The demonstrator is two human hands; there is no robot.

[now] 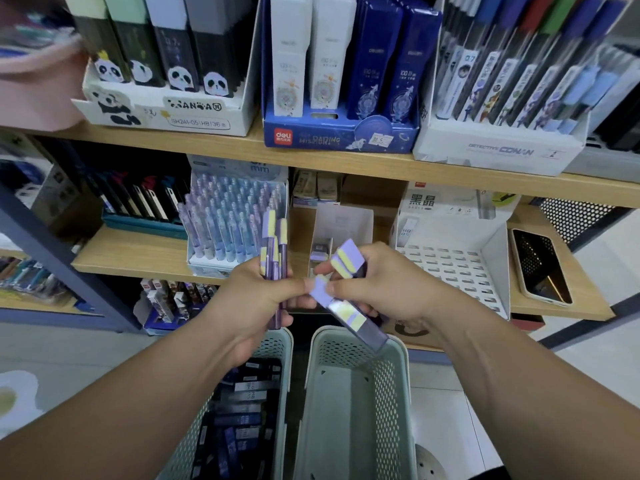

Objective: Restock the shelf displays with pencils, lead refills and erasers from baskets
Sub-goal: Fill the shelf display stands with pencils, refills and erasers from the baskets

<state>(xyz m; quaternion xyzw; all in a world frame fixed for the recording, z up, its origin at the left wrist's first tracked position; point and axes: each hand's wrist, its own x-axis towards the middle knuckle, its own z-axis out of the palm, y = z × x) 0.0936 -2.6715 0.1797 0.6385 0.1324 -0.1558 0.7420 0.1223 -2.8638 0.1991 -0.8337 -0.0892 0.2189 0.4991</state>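
Closest to you, two pale green baskets stand side by side on the floor, both cut off by the bottom edge. Your forearm hides part of the left basket (277, 341), which holds dark refill boxes (242, 410) lying in a jumble, their print mostly too blurred to read. The right basket (398, 375) sits just beside it. Above the baskets, your left hand (256, 299) is clenched around a bundle of purple cases (275, 247) held upright, long axis vertical, with the yellow-and-lilac ends on top. How many there are is hard to count, and you cannot tell whether they are pencils or lead refills. Your right hand (377, 285) pinches a long purple case (356, 320) that slants down and to the right, its lower end over the right basket's rim. The same hand holds a second case (348, 258) pointing up and away, most of it hidden by the fingers. The two hands nearly touch at the thumbs. Behind them, on the middle shelf (138, 251), stand a rack of lilac pencils (228, 223), a small open carton (343, 223) and a white slotted tray (460, 271), with a phone (540, 268) lying flat at the right. On the upper shelf sit a panda box (194, 109), a blue box (339, 136) and a white box (498, 150), their tops cut off.
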